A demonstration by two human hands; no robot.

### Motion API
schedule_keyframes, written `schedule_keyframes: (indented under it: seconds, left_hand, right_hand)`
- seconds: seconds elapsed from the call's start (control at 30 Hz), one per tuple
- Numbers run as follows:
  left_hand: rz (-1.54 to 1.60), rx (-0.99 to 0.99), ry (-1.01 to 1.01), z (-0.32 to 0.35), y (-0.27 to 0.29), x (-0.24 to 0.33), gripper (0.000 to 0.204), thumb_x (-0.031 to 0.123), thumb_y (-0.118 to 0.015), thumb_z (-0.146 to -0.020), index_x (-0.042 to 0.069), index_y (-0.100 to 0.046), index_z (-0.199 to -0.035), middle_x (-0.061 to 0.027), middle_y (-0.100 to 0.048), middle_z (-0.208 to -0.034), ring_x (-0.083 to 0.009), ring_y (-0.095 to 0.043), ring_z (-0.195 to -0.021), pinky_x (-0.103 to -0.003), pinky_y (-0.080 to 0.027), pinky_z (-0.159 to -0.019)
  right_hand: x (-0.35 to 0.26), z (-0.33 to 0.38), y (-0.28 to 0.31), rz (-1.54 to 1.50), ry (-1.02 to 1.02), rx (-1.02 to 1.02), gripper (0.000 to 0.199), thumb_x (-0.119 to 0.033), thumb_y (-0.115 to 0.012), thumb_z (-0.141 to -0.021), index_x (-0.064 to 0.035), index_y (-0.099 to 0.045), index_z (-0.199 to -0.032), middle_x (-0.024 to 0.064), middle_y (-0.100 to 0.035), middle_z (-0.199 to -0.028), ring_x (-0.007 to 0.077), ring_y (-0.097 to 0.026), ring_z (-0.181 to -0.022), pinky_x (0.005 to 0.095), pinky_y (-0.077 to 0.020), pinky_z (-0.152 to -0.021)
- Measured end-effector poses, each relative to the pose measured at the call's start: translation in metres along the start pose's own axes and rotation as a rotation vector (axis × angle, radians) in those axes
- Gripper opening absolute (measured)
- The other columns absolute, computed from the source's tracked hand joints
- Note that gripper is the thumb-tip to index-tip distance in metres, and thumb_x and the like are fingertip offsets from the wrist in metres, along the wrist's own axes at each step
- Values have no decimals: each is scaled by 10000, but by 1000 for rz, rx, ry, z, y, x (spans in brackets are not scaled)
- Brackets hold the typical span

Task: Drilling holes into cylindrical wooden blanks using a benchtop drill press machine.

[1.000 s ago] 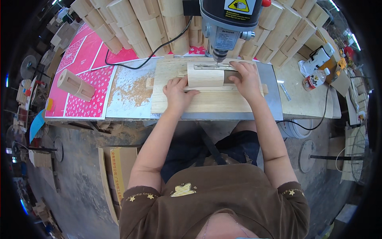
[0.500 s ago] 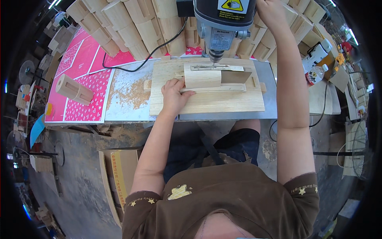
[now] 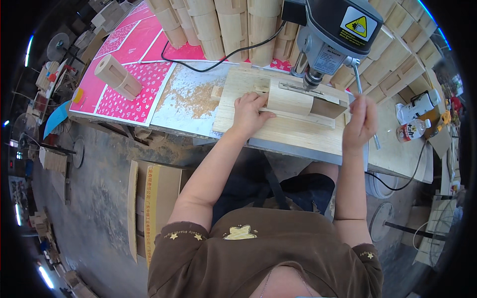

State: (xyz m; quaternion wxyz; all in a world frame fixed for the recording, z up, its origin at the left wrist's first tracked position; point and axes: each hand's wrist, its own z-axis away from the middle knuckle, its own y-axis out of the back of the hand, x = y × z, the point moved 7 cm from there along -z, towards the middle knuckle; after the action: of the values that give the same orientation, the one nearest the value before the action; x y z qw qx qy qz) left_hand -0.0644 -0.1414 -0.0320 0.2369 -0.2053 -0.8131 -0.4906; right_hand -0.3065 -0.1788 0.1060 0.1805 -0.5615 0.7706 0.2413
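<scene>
A grey drill press [image 3: 333, 35] stands over a wooden jig board [image 3: 288, 126] on the bench. A pale curved wooden piece [image 3: 290, 102] lies on the board under the drill chuck [image 3: 312, 79]. My left hand [image 3: 248, 114] presses flat against the left end of that piece. My right hand [image 3: 361, 121] is closed around the thin metal feed lever [image 3: 365, 107] of the drill press, to the right of the chuck.
Sawdust [image 3: 191, 94] covers the bench left of the board. A wooden block [image 3: 118, 77] lies on pink patterned sheets [image 3: 129, 64]. Stacked curved wooden parts [image 3: 223, 25] line the back. A white bottle [image 3: 415, 107] and a can [image 3: 410, 133] stand at right. A cardboard box [image 3: 154, 198] sits on the floor.
My right hand left the wooden piece, rose to the drill press, and has come down gripping the feed lever. My left hand stays on the piece.
</scene>
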Motion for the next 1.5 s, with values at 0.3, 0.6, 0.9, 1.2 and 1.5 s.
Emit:
schedule_keyframes:
  seconds: [0.3, 0.6, 0.9, 1.2, 1.5]
  left_hand:
    - [48, 7, -46, -5, -7, 0, 567, 253, -793, -592, 134, -641, -1126, -34, -568, -825, -253, -539, -885, -392, -365, -806]
    - [-98, -2, -12, -5, -16, 22, 546, 286, -790, -605, 147, -645, -1113, -14, -582, -824, -234, -531, -892, -435, -324, -848]
    - [-106, -27, 5, -4, -28, 30, 553, 317, -771, -647, 132, -633, -1149, -20, -587, -891, -224, -512, -943, -426, -271, -898]
    - [-81, 20, -26, -8, -28, 33, 567, 294, -780, -634, 152, -627, -1160, -28, -582, -889, -230, -521, -926, -427, -282, -879]
    - [-70, 45, -41, -7, -30, 32, 489, 333, -768, -640, 153, -656, -1081, -33, -572, -847, -246, -525, -923, -420, -290, -868]
  right_hand:
    - [16, 16, -10, 62, 200, -94, 86, -17, -527, -871, 26, -601, -869, 114, -555, -736, 223, -523, -651, 287, -407, -598]
    - [2, -166, -26, 439, 40, -148, 352, -286, -457, -869, 9, -646, -829, 216, -635, -787, 372, -611, -765, 407, -467, -692]
    - [-34, -116, 1, 318, 120, -172, 304, -286, -515, -873, -31, -567, -716, 120, -495, -533, 274, -498, -507, 354, -404, -513]
    - [15, 16, -13, 111, 176, -36, 56, -23, -575, -823, -15, -623, -849, 100, -568, -685, 254, -542, -583, 341, -397, -536]
    - [-12, -28, 8, 127, 207, 50, 60, -72, -618, -814, -41, -592, -769, 104, -563, -647, 279, -543, -560, 358, -415, -535]
